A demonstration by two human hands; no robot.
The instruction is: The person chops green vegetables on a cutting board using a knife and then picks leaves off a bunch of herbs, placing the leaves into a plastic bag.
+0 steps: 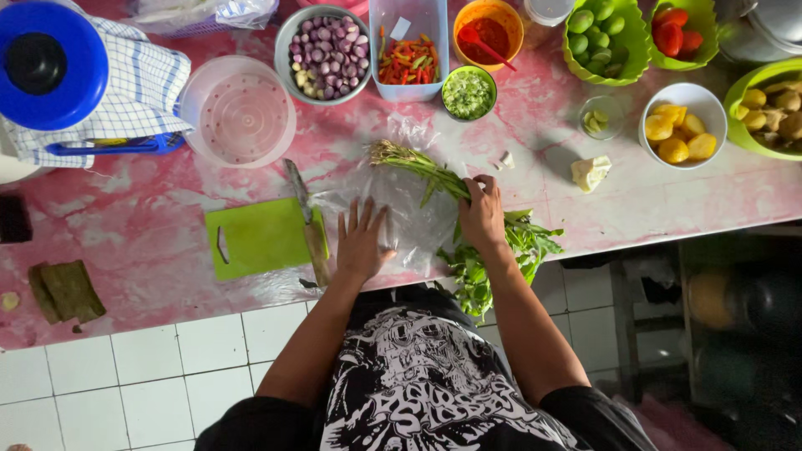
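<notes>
**Herbs on the plastic, bowls behind**

From the head camera I see my right hand point(482, 215) closed around a bunch of herbs point(468, 225), roots pointing up-left, leaves hanging over the counter point(134, 234) edge. My left hand point(361, 244) lies flat and open on a plastic sheet point(401, 217), just beside a knife point(306, 221) and green board point(259, 238). Behind: shallots in a grey bowl point(324, 52), chillies in a clear tub point(408, 50), limes in a green bowl point(603, 38), potatoes in a white bowl point(682, 125).
</notes>
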